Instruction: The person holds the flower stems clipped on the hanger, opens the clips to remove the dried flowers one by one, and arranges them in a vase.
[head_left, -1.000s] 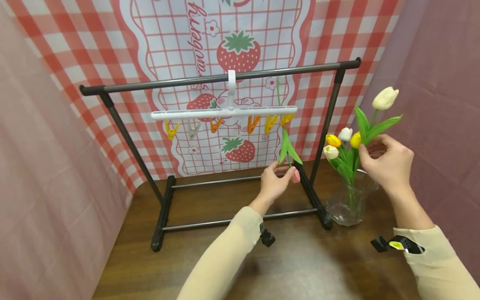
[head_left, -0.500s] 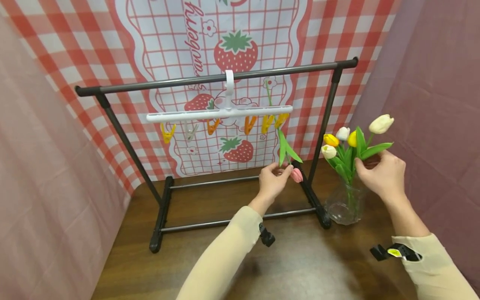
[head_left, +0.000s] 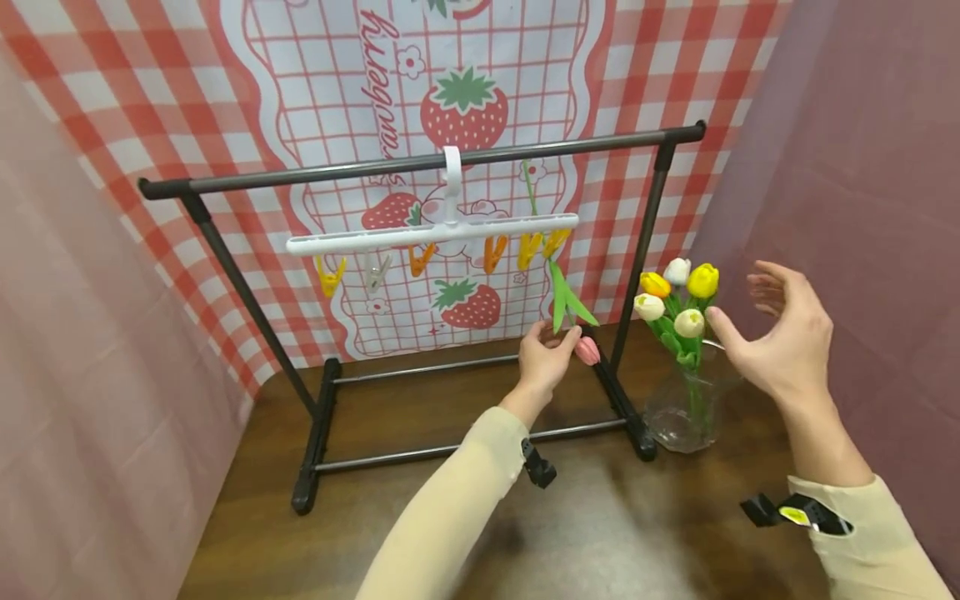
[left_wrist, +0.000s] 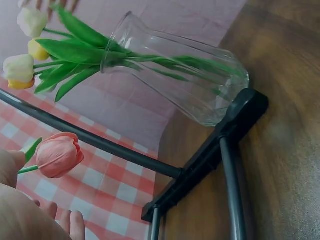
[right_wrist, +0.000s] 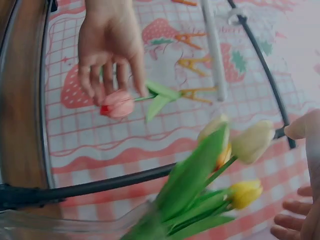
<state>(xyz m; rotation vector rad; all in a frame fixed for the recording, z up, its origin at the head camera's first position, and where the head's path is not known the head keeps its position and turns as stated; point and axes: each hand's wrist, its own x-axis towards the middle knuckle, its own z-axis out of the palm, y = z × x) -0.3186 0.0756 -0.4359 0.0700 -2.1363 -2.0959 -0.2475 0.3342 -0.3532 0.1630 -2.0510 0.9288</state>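
Note:
A pink tulip (head_left: 587, 351) hangs head down, its stem caught in a yellow clip (head_left: 556, 242) at the right end of the white hanger (head_left: 375, 240). My left hand (head_left: 546, 360) pinches the stem just above the bloom; the left wrist view has the thumb beside the pink head. Several white and yellow tulips (head_left: 689, 322) stand in a clear glass vase (head_left: 675, 417). Just right of these blooms is my right hand (head_left: 791, 333), thumb and fingers spread apart and holding nothing. In the right wrist view its fingers (right_wrist: 290, 222) are at the right edge.
The hanger hooks over the top bar (head_left: 315, 173) of a dark metal rack. More yellow, clear and orange clips (head_left: 493, 254) hang along it. The rack's black right foot (head_left: 637, 437) is right beside the vase. A checked strawberry cloth (head_left: 465, 117) hangs behind.
My right hand has lowered a white tulip into the vase, let go and drawn back to the right. The pink tulip's stem has tilted, its top leaning further left.

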